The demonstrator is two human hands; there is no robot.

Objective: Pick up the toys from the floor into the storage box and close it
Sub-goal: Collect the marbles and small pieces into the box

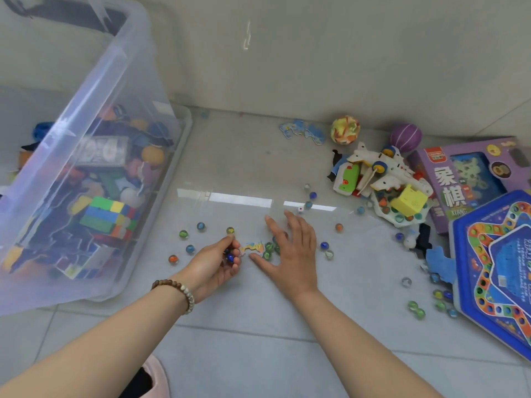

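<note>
Left hand [218, 261] curls around small blue glass marbles [230, 257]; right hand [290, 244] lies spread over the grey tiled floor [258, 326]. Purple cardboard game box [471, 179] reads "XIANG".

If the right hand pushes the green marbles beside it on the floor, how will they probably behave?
The green marbles look round, and the tiled floor is glossy, so they would probably roll away. The right hand is open flat, so sweeping may scatter them.

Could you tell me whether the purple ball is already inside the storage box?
No, the purple ball lies on the floor by the wall on the right, far from the clear storage box on the left.
</note>
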